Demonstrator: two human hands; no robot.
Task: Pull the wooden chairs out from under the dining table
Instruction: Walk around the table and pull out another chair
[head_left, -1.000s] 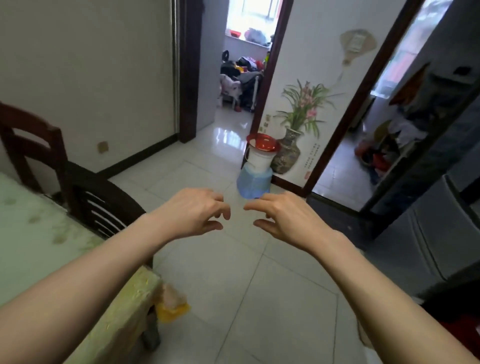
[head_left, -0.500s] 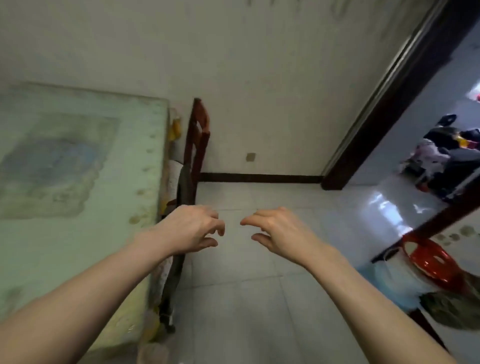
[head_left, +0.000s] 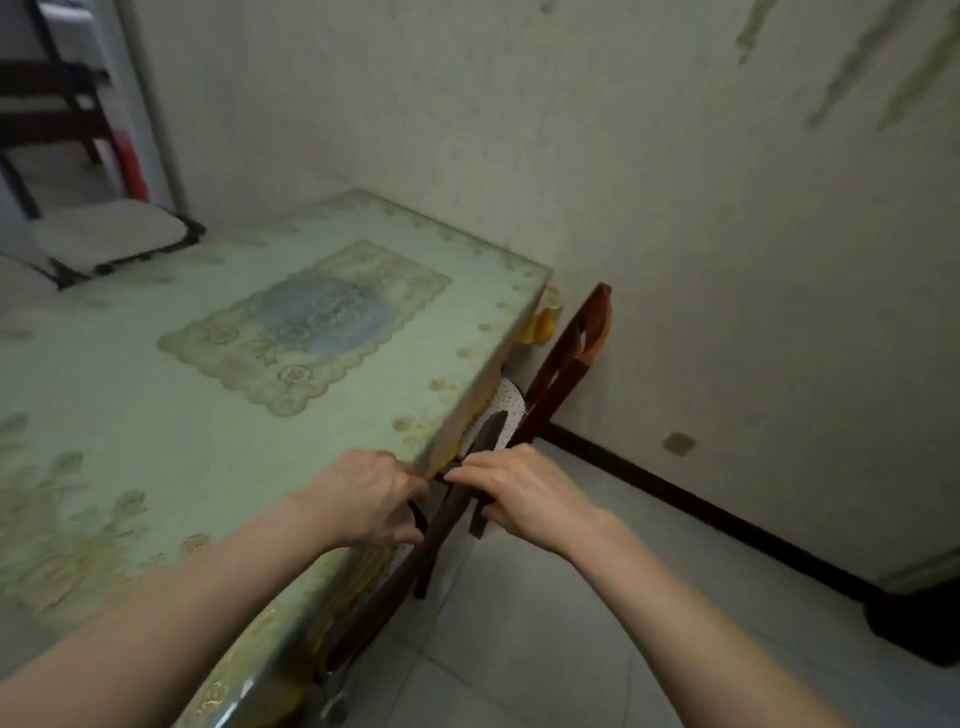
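The dining table (head_left: 208, 415) has a pale green patterned cover and fills the left half of the view. Two dark wooden chairs are tucked along its right edge. The near chair's (head_left: 441, 525) backrest top sits at the table edge, and both hands are closed on it: my left hand (head_left: 371, 496) on its left part, my right hand (head_left: 519, 491) on its right part. The far chair (head_left: 571, 358) stands beyond them against the wall, its reddish-brown back upright. The seats are mostly hidden under the table.
A plain wall (head_left: 675, 208) runs close behind the far chair, with a dark skirting board (head_left: 701, 512). Grey floor tiles (head_left: 519, 649) spread to the right of the chairs. A cushioned chair (head_left: 104, 234) stands at the table's far left end.
My view swung left from the doorway to the table. Both hands moved from open air down onto the near chair's backrest and closed on it.
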